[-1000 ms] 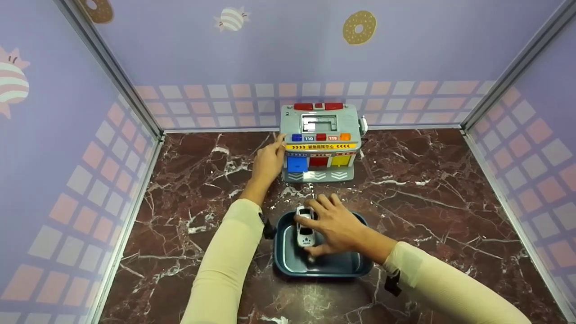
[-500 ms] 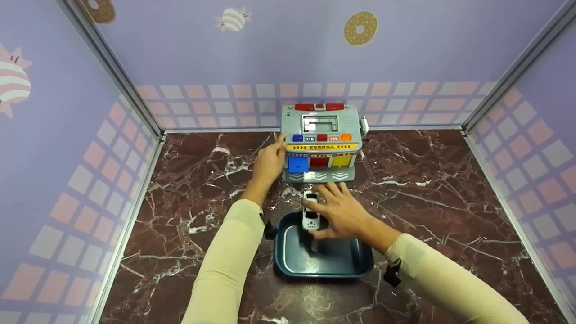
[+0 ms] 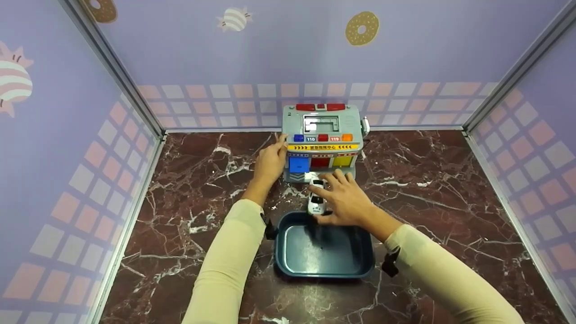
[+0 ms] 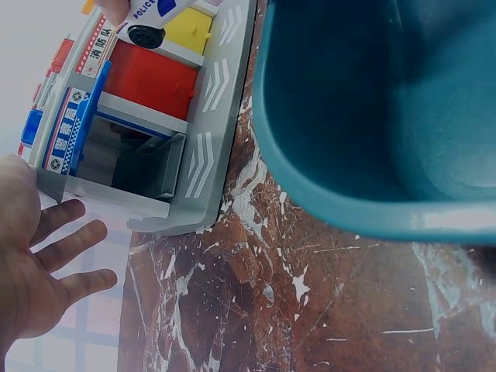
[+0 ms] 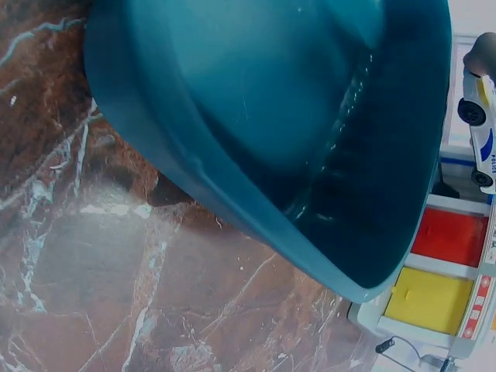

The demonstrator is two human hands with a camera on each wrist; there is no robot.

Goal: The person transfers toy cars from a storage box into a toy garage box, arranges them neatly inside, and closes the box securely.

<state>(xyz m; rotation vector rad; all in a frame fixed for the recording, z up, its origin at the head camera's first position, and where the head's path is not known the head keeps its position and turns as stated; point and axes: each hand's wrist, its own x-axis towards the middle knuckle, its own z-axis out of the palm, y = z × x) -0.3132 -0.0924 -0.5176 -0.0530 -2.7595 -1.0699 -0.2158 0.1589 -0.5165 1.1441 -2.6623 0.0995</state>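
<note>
In the head view, a white toy police car point(image 3: 317, 208) is gripped from above by my right hand point(image 3: 348, 202), in front of the toy emergency station point(image 3: 293, 122). Part of the car's roof is covered by a finger. My left hand point(image 3: 270, 164) touches the station's left side. The left wrist view shows several fingers of that hand point(image 4: 31, 271) extended beside it. There the station's blue door point(image 4: 89, 116) is swung up over a hollow bay, while the red door point(image 4: 151, 84) is down. The yellow door point(image 5: 428, 301) is down too, in the right wrist view.
A dark teal tray point(image 3: 324, 274) lies in front of the station, below the right hand. Everything stands on a brown marbled surface point(image 3: 441, 225). Purple patterned panels point(image 3: 288, 54) enclose the back and both sides. A white handset point(image 3: 365, 126) hangs at the station's right side.
The right hand has lifted the police car out of the tray and carried it forward, slightly right, to the station's front ramp. My left hand stays by the station's side.
</note>
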